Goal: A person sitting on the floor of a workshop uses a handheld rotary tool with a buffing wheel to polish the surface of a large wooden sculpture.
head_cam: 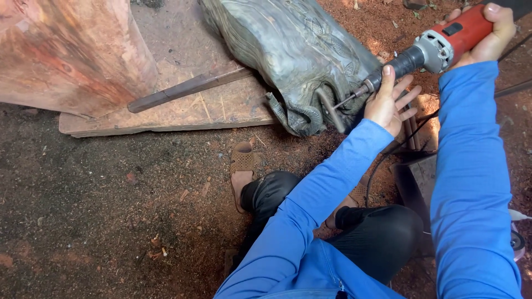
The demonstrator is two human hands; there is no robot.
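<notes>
A grey carved wooden sculpture (299, 52) lies on a flat wooden board (216, 108), its curled carved end facing me. My right hand (487, 33) grips the red body of a handheld rotary carving tool (438, 47). My left hand (390, 99) steadies the tool's black front neck, thumb on it and fingers spread underneath. The thin bit touches the lower right side of the sculpture. Both arms are in blue sleeves.
A large reddish wood slab (66, 52) stands at the upper left. A dark wooden stick (188, 88) lies across the board. Sawdust covers the dirt ground. A brown sandal (242, 171) sits by my knee. A black cable (388, 158) curves beside a dark box (418, 177).
</notes>
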